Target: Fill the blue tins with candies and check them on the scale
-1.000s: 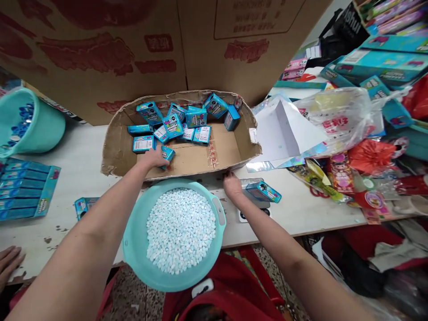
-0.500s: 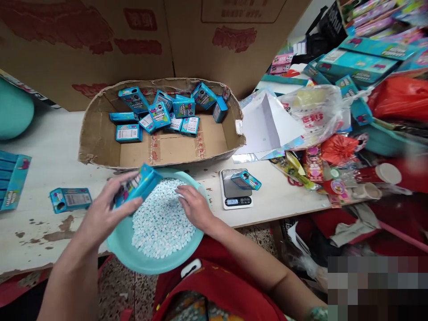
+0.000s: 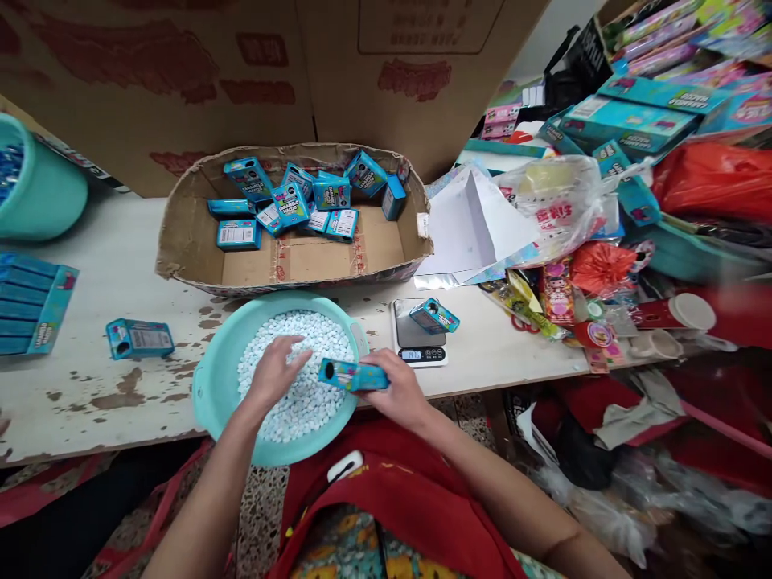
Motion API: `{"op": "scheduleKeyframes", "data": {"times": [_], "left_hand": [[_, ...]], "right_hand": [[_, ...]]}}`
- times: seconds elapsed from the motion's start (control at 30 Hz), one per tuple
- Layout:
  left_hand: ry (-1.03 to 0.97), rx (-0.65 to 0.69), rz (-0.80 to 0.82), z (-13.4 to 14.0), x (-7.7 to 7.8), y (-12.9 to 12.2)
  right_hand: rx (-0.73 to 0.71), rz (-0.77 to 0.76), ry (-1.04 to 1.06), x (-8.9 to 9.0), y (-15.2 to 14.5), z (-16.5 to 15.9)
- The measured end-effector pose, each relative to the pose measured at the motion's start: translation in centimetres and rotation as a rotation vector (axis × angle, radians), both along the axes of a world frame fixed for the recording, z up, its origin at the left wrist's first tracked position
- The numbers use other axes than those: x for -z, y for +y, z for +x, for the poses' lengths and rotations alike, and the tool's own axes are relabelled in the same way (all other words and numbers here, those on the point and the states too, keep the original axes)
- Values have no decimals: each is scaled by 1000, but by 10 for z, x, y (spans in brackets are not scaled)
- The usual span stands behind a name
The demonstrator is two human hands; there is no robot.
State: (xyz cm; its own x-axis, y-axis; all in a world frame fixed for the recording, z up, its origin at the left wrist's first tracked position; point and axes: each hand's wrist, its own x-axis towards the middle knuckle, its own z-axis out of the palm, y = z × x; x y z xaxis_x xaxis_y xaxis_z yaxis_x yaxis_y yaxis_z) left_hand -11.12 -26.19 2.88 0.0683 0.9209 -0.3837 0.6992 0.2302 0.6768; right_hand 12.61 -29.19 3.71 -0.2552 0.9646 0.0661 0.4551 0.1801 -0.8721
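Observation:
My right hand (image 3: 398, 388) grips a small blue candy box (image 3: 353, 375) over the right side of a mint-green basin (image 3: 215, 402). The box lies on its side, with a dark round hole at its left end. Many small white candies (image 3: 289, 422) fill the basin's bottom. Just above them, my left hand (image 3: 276, 376) has its thumb and fingers apart, and I see nothing in it. A second blue candy box (image 3: 435, 316) rests tilted on a digital scale (image 3: 416, 342) to the right. Another candy box (image 3: 140, 338) lies on the table left of the basin.
Behind the basin stands a cut-down cardboard box (image 3: 259, 273) with several blue candy boxes inside. At the left are a tray of blue boxes (image 3: 36, 301) and a green bucket (image 3: 51, 197). Bags, papers and packaging (image 3: 555, 201) crowd the right side.
The candy box has passed from my left hand to my right and now points its hole left. My left hand has come down over the candies. The view has shifted slightly.

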Motion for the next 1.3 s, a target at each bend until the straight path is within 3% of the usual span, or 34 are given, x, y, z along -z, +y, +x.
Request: {"op": "scheduleKeyframes", "data": {"times": [0.1, 0.17, 0.27, 0.37, 0.43, 0.53, 0.6, 0.77, 0.9, 0.97, 1.03, 1.1, 1.17, 1.3], "left_hand": [[174, 153, -20, 2, 35, 2], [146, 142, -40, 0, 42, -1], [-91, -100, -154, -10, 34, -7], [-565, -415, -308, -22, 29, -12], [-795, -550, -403, -25, 32, -13], [-882, -663, -534, -21, 37, -11], [-878, -669, -555, -16, 36, -8], [-541, -476, -504, -9, 25, -4], [-156, -353, -327, -12, 20, 0], [-160, -354, -325, -9, 15, 7], [-379, -369, -391, 3, 5, 18], [-608, -339, -436, 29, -6, 35], [-697, -223, -436, 66, -15, 55], [-527, 172, -271, 156, -22, 98]], "right_hand": [[134, -90, 40, -2, -16, 37], [217, -130, 21, -3, -29, 58], [315, -211, 22, -1, -46, 77], [381, -286, 41, 0, -56, 84], [400, -308, 55, 1, -59, 85], [400, -318, 63, 2, -61, 86], [406, -318, 64, 3, -61, 87], [448, -325, 83, 3, -61, 93], [475, -332, 94, 4, -64, 101], [501, -327, 100, 6, -66, 107], [537, -324, 104, 9, -68, 112], [578, -331, 115, 12, -70, 119], [615, -345, 131, 15, -73, 124], [683, -370, 139, 19, -79, 134]]}}
